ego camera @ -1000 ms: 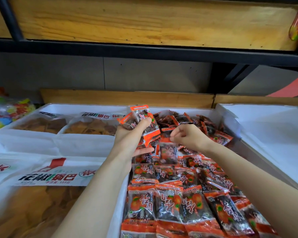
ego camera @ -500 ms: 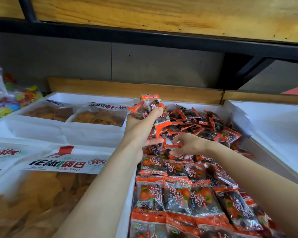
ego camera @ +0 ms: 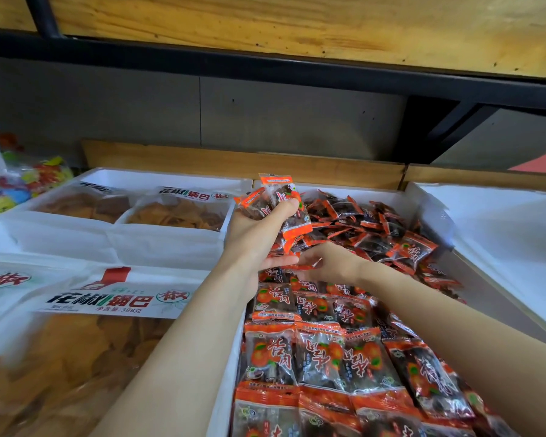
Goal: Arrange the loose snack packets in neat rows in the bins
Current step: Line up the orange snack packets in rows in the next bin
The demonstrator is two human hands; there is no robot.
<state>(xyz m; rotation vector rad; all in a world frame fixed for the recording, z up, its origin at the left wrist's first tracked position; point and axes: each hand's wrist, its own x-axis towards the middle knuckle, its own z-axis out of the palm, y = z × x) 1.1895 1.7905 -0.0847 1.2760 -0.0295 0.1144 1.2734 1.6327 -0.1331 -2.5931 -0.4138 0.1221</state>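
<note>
A white bin (ego camera: 225,376) holds orange-and-clear snack packets. Neat rows (ego camera: 322,357) fill its near half, and a loose pile (ego camera: 375,225) lies at the far end. My left hand (ego camera: 252,238) is raised over the bin's left side and grips a bundle of several packets (ego camera: 278,197). My right hand (ego camera: 338,263) is low, just beyond the farthest row, and pinches one flat packet (ego camera: 306,265) by its edge. The fingertips of the two hands nearly touch.
Large bags of crisps (ego camera: 101,301) fill the white bins to the left, with more (ego camera: 177,209) at the back. A white bin (ego camera: 501,234) stands on the right. Colourful packets (ego camera: 13,184) sit far left. A wooden shelf (ego camera: 297,26) on a black rail hangs overhead.
My right hand has dropped from beside the left hand's bundle down to the far end of the rows. My left hand stays raised with its bundle.
</note>
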